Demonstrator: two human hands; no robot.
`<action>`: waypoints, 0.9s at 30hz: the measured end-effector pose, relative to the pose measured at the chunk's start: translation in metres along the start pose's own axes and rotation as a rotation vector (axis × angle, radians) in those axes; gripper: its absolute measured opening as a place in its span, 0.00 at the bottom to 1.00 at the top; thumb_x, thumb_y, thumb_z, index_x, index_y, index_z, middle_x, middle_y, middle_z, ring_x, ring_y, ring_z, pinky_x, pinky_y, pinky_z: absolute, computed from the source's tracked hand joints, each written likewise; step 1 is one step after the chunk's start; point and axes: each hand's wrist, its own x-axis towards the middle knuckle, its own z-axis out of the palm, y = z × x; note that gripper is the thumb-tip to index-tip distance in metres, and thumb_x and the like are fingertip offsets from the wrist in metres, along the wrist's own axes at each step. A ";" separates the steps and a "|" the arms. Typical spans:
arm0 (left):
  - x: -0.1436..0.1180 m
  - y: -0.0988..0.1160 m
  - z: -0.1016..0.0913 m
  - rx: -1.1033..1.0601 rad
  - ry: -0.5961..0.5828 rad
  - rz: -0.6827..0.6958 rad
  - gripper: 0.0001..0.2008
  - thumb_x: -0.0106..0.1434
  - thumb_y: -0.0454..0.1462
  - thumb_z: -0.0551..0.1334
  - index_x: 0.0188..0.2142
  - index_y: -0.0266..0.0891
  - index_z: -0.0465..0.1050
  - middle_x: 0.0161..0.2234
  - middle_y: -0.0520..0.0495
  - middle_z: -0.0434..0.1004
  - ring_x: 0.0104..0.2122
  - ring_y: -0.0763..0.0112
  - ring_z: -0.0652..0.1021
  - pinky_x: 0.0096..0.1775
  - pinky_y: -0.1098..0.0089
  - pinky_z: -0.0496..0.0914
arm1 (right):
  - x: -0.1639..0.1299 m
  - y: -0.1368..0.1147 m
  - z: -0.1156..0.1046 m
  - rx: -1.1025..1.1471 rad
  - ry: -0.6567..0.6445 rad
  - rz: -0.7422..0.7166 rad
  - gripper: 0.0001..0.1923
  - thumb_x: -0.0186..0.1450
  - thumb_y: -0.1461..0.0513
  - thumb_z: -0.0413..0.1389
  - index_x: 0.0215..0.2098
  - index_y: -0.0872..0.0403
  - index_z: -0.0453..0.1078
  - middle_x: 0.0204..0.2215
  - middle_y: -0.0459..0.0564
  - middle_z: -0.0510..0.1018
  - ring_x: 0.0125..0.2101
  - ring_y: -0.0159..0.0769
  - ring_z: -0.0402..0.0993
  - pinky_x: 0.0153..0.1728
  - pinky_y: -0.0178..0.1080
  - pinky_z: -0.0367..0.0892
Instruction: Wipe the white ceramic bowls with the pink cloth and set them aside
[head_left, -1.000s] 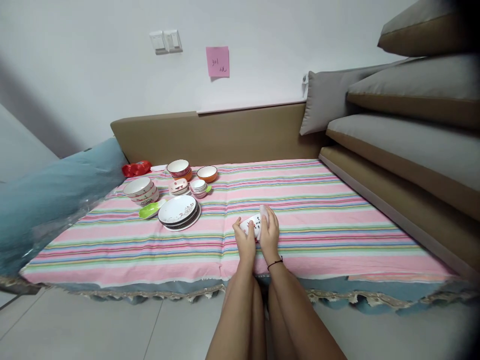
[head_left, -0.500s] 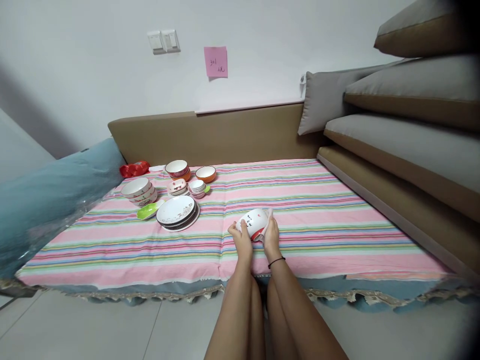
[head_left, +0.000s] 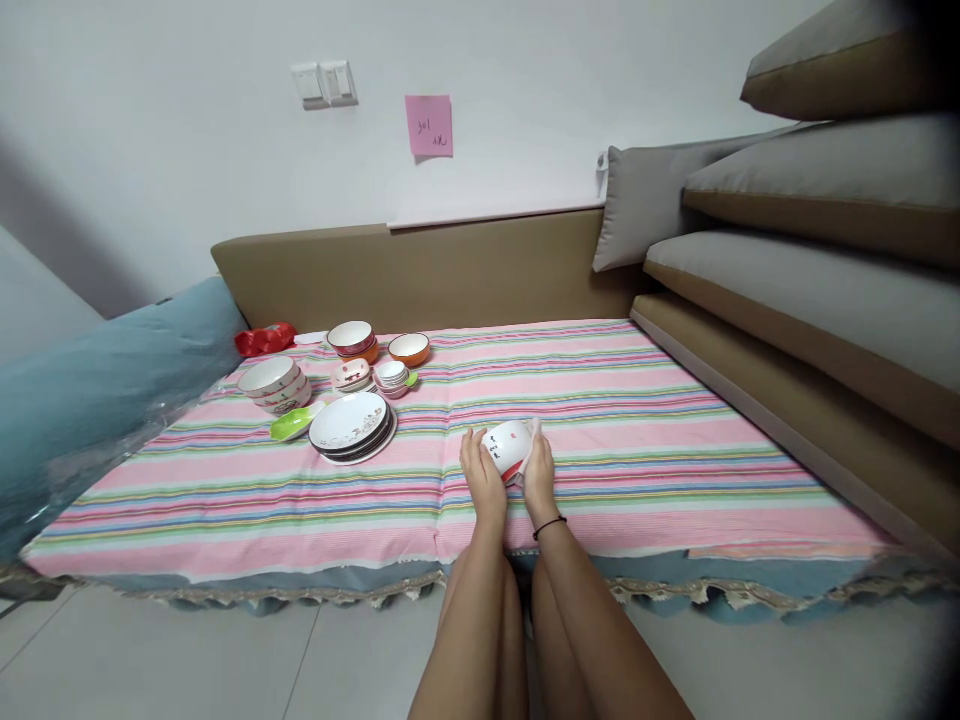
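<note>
Above the striped cloth, both hands hold a white bowl (head_left: 511, 447) tipped on its side, with dark lettering, a small red mark and a red band. My left hand (head_left: 482, 477) wraps round the bowl's left end. At the other end my right hand (head_left: 539, 478), with a dark band at its wrist, presses a pale cloth (head_left: 535, 436) against the bowl. Much of this cloth is hidden behind the fingers. To the left of my hands lies a stack of plates (head_left: 349, 421), the top one white with a floral pattern.
Further left are a green dish (head_left: 291, 424), stacked white bowls (head_left: 268, 377), small dishes (head_left: 391, 374), a red-and-orange bowl stack (head_left: 350, 336) and an orange bowl (head_left: 409, 349). Red packaging (head_left: 265, 339) lies behind. Piled cushions (head_left: 810, 275) border the right side; a blue bolster (head_left: 127, 370) borders the left.
My left hand has shifted its grip, its fingers now higher and closer together on the bowl's left end. The bowl has turned slightly. The whole view has moved a little.
</note>
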 end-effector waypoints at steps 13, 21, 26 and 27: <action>0.002 0.000 -0.004 -0.179 0.064 -0.298 0.18 0.62 0.47 0.58 0.45 0.38 0.61 0.45 0.41 0.69 0.45 0.63 0.73 0.47 0.60 0.67 | -0.026 -0.037 0.003 -0.566 -0.206 -0.702 0.22 0.70 0.57 0.42 0.59 0.53 0.62 0.59 0.52 0.65 0.61 0.38 0.55 0.62 0.50 0.51; 0.001 -0.006 0.000 -0.214 -0.090 -0.253 0.19 0.61 0.45 0.58 0.48 0.39 0.60 0.55 0.37 0.64 0.56 0.60 0.67 0.56 0.58 0.60 | -0.020 -0.034 0.000 -0.493 -0.033 -0.548 0.23 0.70 0.55 0.41 0.58 0.54 0.63 0.57 0.54 0.68 0.59 0.39 0.60 0.60 0.48 0.54; 0.000 -0.004 0.006 -0.163 0.042 -0.128 0.19 0.64 0.43 0.55 0.52 0.40 0.57 0.58 0.37 0.59 0.62 0.61 0.58 0.61 0.57 0.53 | -0.007 -0.019 -0.006 -0.326 -0.022 -0.234 0.29 0.68 0.48 0.39 0.60 0.54 0.61 0.56 0.54 0.70 0.56 0.41 0.64 0.55 0.44 0.60; 0.001 -0.003 0.005 -0.121 0.067 -0.091 0.18 0.65 0.43 0.53 0.52 0.40 0.58 0.58 0.38 0.60 0.62 0.62 0.58 0.61 0.57 0.52 | -0.006 -0.017 -0.006 -0.318 -0.043 -0.209 0.30 0.68 0.47 0.39 0.60 0.54 0.61 0.56 0.55 0.70 0.57 0.42 0.64 0.55 0.44 0.60</action>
